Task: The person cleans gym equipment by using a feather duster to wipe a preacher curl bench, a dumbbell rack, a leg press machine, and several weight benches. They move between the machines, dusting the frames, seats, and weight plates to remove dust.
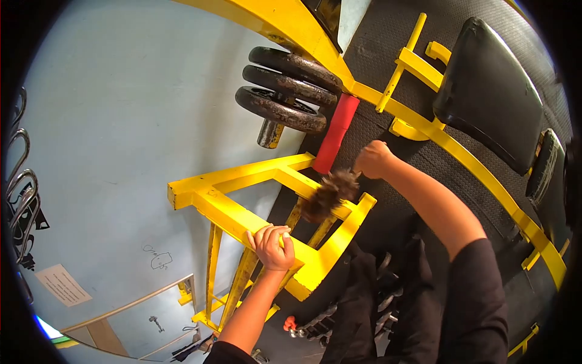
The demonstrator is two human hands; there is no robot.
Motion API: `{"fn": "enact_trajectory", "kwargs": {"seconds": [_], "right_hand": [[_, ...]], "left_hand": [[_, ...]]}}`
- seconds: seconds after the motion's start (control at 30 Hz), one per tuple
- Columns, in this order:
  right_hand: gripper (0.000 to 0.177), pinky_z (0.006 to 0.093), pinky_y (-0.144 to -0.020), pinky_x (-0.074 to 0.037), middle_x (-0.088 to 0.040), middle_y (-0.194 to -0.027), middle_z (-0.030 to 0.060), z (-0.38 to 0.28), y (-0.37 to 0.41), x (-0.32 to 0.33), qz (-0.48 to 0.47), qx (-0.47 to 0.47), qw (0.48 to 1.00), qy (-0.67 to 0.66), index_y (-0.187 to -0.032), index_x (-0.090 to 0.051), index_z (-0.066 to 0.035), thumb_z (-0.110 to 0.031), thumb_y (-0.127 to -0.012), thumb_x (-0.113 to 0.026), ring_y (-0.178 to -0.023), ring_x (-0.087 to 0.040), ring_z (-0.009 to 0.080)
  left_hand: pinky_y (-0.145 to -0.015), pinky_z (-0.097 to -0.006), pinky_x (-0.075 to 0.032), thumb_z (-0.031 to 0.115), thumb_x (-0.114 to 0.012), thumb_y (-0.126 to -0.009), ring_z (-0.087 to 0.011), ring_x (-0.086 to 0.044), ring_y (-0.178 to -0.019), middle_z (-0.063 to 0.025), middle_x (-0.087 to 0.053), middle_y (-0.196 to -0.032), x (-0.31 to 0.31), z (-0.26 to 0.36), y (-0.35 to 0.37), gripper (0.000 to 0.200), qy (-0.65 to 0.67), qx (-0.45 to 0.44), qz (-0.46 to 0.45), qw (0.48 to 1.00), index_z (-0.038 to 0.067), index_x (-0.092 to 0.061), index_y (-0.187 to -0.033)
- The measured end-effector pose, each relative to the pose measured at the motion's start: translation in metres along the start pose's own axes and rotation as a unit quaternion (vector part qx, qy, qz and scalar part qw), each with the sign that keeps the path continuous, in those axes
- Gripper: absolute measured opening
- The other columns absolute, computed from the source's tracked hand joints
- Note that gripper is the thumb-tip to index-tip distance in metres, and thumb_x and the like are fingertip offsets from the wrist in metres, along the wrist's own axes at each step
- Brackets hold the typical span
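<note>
My right hand point(373, 160) is closed around the handle of a brown feather duster point(330, 194). The duster's fluffy head lies over a crossbar of the yellow metal frame point(227, 213), blurred in part. Lower down, my left hand point(272, 247) rests on the frame's thick beam, its fingers over the edge and the thumb on top. A red padded roller point(336, 133) is just above the duster, joined to the yellow frame.
Black weight plates point(282, 109) are stacked on a peg at the upper middle. Black padded seats point(491, 94) and a long curved yellow bar point(479, 164) stand at the right. A pale wall point(121, 121) fills the left. Dumbbells sit low behind my legs.
</note>
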State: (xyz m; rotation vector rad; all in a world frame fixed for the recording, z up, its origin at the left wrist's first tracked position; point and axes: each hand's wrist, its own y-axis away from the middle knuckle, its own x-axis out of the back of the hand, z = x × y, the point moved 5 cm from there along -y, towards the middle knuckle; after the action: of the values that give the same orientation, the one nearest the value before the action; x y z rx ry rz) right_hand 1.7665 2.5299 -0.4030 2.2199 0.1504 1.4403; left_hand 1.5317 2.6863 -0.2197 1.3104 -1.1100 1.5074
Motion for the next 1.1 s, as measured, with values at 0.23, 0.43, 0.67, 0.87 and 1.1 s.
{"fn": "enact_trajectory", "kwargs": {"seconds": [0.23,0.43,0.67,0.87,1.1], "right_hand": [[0.031,0.0400,-0.076,-0.057,-0.075,-0.102,0.0029,-0.020,0.050,0.048,0.009,0.106,0.969,-0.224,-0.107,-0.077,-0.028,-0.023,-0.083,-0.058,-0.096,-0.071,0.0251],[0.038,0.0397,-0.079,-0.057,-0.074,-0.105,0.0006,0.014,0.020,0.077,0.184,-0.007,0.936,-0.301,-0.115,-0.074,-0.036,-0.023,-0.086,-0.053,-0.096,-0.070,0.0257],[0.030,0.0413,-0.078,-0.059,-0.075,-0.101,0.0089,0.035,0.015,-0.038,0.084,-0.211,0.938,-0.263,-0.108,-0.077,-0.021,-0.017,-0.082,-0.061,-0.093,-0.073,0.0294],[0.023,0.0410,-0.078,-0.059,-0.075,-0.098,0.0116,0.016,0.010,-0.121,0.072,-0.315,0.904,-0.281,-0.098,-0.078,-0.011,-0.011,-0.086,-0.058,-0.092,-0.073,0.0297],[0.029,0.0491,-0.082,-0.058,-0.074,-0.107,0.0145,-0.044,-0.031,-0.178,0.026,-0.295,0.872,-0.389,-0.108,-0.075,-0.009,-0.014,-0.089,-0.055,-0.101,-0.071,0.0348]], "left_hand": [[-0.115,-0.0581,-0.016,0.027,-0.056,-0.084,-0.0309,-0.054,-0.120,-0.0091,-0.061,-0.124,0.002,0.002,-0.004,0.033,-0.013,0.032,-0.006,0.999,0.011,-0.064,-0.113],[-0.111,-0.0595,-0.022,0.031,-0.057,-0.084,-0.0337,-0.052,-0.121,-0.0138,-0.057,-0.125,0.003,0.001,-0.004,0.038,-0.022,0.019,0.023,0.999,0.011,-0.062,-0.116],[-0.112,-0.0588,-0.021,0.029,-0.057,-0.083,-0.0331,-0.053,-0.119,-0.0127,-0.058,-0.122,0.000,0.001,-0.002,0.035,-0.035,0.019,0.002,0.999,0.012,-0.063,-0.113],[-0.114,-0.0618,-0.015,0.028,-0.056,-0.083,-0.0307,-0.054,-0.119,-0.0095,-0.060,-0.119,-0.001,0.001,-0.001,0.031,-0.031,0.038,-0.021,0.999,0.014,-0.066,-0.110],[-0.114,-0.0608,-0.014,0.028,-0.055,-0.085,-0.0290,-0.055,-0.117,-0.0067,-0.061,-0.118,-0.001,0.001,-0.002,0.026,-0.035,0.031,-0.034,0.998,0.015,-0.069,-0.103]]}}
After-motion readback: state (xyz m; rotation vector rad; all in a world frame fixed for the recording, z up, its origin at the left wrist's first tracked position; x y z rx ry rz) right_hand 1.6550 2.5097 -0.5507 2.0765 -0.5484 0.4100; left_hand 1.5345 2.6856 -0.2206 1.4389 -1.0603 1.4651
